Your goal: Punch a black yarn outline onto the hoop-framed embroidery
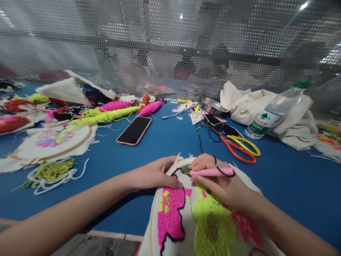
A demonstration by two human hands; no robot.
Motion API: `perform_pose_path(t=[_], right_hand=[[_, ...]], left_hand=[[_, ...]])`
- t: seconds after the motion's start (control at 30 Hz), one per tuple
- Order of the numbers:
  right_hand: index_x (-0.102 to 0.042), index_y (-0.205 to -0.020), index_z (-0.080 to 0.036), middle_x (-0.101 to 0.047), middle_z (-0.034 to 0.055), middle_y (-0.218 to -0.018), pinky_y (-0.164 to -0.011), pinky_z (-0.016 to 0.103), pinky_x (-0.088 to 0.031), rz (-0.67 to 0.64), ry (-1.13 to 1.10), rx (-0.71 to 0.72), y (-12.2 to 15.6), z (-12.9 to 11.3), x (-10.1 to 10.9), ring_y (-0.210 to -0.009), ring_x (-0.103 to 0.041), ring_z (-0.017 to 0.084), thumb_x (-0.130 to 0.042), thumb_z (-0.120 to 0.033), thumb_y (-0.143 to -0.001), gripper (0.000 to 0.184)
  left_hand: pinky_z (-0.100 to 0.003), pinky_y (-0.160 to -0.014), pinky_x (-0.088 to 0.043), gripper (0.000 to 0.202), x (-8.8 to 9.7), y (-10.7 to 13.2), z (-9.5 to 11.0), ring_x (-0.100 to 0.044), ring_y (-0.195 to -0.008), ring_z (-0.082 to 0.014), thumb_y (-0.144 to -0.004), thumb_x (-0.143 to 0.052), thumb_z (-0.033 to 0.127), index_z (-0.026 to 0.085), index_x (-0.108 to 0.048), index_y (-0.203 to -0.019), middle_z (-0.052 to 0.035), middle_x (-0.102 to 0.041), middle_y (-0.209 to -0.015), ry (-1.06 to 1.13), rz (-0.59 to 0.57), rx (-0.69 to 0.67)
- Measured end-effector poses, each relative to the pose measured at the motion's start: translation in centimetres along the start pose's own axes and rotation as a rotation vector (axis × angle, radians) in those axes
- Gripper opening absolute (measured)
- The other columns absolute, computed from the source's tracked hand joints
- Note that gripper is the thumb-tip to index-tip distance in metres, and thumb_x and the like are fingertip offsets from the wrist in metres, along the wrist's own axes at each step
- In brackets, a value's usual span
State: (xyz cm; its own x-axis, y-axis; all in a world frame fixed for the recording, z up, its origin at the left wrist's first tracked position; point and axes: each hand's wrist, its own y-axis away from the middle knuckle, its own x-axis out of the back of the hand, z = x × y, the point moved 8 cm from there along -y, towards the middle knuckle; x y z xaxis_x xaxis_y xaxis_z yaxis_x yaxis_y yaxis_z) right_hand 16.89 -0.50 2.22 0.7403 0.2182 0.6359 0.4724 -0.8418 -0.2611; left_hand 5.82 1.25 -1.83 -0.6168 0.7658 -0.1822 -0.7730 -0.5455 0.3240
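An embroidery hoop (152,217) with white cloth leans at the table's front edge, worked with a pink flower (172,213) outlined in black and a yellow-green shape (213,227). My left hand (157,174) grips the upper left of the hoop, thumb on the cloth and the other fingers hidden behind it. My right hand (223,186) is closed round a pink punch needle (209,172), its tip pointing left at a dark green patch (185,169) near the top. Black yarn (225,173) loops from the needle's back end over my fingers.
On the blue table (112,199) lie a phone (135,131), orange-and-yellow-handled scissors (238,147) and green yarn (53,172). A second hoop (60,154) sits left. Farther back are yarn bundles (112,115), a water bottle (277,110), beige cloth (247,103) and a perforated metal screen (160,42).
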Motion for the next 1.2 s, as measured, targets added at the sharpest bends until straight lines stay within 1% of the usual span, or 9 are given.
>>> perform_pose_path(t=[0.2,0.3,0.43,0.53,0.67,0.77,0.93,1.13,1.2], right_hand=[[-0.059,-0.082,-0.019,-0.061,0.0033,-0.086,-0.074,0.031,-0.040,-0.030,0.192,0.107,-0.7,-1.4,-0.8,-0.086,-0.055,0.017,-0.055,-0.021,-0.087,0.007],[-0.057,-0.084,-0.019,-0.063,0.0019,-0.082,-0.066,0.028,-0.038,0.004,0.135,0.017,-0.7,-0.7,-0.3,-0.075,-0.056,0.015,-0.052,-0.026,-0.088,0.009],[-0.057,-0.085,-0.020,-0.064,0.0013,-0.080,-0.061,0.027,-0.037,0.029,0.075,-0.082,-0.5,0.1,0.4,-0.066,-0.056,0.014,-0.046,-0.034,-0.092,0.018],[-0.056,-0.085,-0.020,-0.064,0.0023,-0.081,-0.062,0.028,-0.037,0.007,0.089,-0.070,-0.5,-0.4,0.5,-0.067,-0.057,0.014,-0.044,-0.035,-0.092,0.020],[-0.056,-0.085,-0.020,-0.065,0.0038,-0.084,-0.062,0.028,-0.037,0.010,0.112,-0.036,-0.7,-1.3,0.5,-0.071,-0.059,0.016,-0.043,-0.034,-0.092,0.020],[-0.054,-0.085,-0.020,-0.065,0.0044,-0.085,-0.063,0.029,-0.038,0.003,0.119,-0.021,-0.9,-1.6,0.2,-0.070,-0.058,0.016,-0.041,-0.033,-0.092,0.020],[-0.055,-0.084,-0.019,-0.065,0.0028,-0.080,-0.064,0.028,-0.040,0.000,0.036,-0.078,-1.1,-1.1,-0.2,-0.069,-0.059,0.015,-0.048,-0.030,-0.090,0.014],[-0.063,-0.076,-0.019,-0.066,0.0028,-0.089,-0.062,0.025,-0.046,0.058,-0.270,-0.142,-0.8,-0.1,-0.1,-0.071,-0.062,0.013,-0.058,-0.030,-0.085,0.015],[-0.064,-0.079,-0.019,-0.066,0.0025,-0.085,-0.060,0.025,-0.043,0.076,-0.235,-0.146,-0.8,-0.1,0.0,-0.068,-0.060,0.013,-0.056,-0.031,-0.086,0.016]], left_hand=[[-0.020,-0.064,-0.038,0.029,0.1,-0.2,0.7,-0.052,-0.075,-0.0108,-0.068,-0.070,0.015,0.016,-0.054,-0.093,0.0020,-0.057,-0.083,-0.071,-0.061,-0.053],[-0.019,-0.060,-0.036,0.030,0.2,-0.2,0.6,-0.050,-0.070,-0.0091,-0.068,-0.071,0.015,0.016,-0.055,-0.094,0.0028,-0.056,-0.081,-0.063,-0.064,-0.045],[-0.020,-0.064,-0.039,0.033,-0.1,0.0,0.5,-0.052,-0.072,-0.0099,-0.067,-0.071,0.013,0.018,-0.054,-0.095,0.0033,-0.057,-0.083,-0.038,-0.089,-0.026],[-0.021,-0.068,-0.040,0.035,-0.2,0.3,0.7,-0.052,-0.076,-0.0106,-0.066,-0.071,0.012,0.018,-0.053,-0.096,0.0031,-0.056,-0.086,-0.051,-0.095,-0.029],[-0.020,-0.064,-0.039,0.037,0.1,0.6,0.8,-0.050,-0.072,-0.0100,-0.067,-0.072,0.016,0.018,-0.053,-0.099,0.0035,-0.053,-0.082,-0.108,-0.062,-0.036],[-0.022,-0.066,-0.039,0.038,0.5,0.6,0.9,-0.050,-0.076,-0.0115,-0.067,-0.072,0.017,0.017,-0.053,-0.100,0.0022,-0.054,-0.086,-0.118,-0.037,-0.058],[-0.023,-0.068,-0.038,0.037,0.6,0.5,0.8,-0.049,-0.078,-0.0122,-0.068,-0.069,0.014,0.016,-0.050,-0.100,0.0011,-0.053,-0.090,-0.120,-0.059,-0.057],[-0.023,-0.068,-0.040,0.036,0.4,0.7,0.9,-0.051,-0.081,-0.0127,-0.069,-0.069,0.014,0.017,-0.049,-0.099,0.0012,-0.054,-0.090,-0.098,-0.085,-0.047],[-0.023,-0.070,-0.041,0.037,0.4,0.7,0.9,-0.051,-0.084,-0.0134,-0.069,-0.069,0.014,0.018,-0.050,-0.100,0.0010,-0.055,-0.092,-0.100,-0.084,-0.052]])
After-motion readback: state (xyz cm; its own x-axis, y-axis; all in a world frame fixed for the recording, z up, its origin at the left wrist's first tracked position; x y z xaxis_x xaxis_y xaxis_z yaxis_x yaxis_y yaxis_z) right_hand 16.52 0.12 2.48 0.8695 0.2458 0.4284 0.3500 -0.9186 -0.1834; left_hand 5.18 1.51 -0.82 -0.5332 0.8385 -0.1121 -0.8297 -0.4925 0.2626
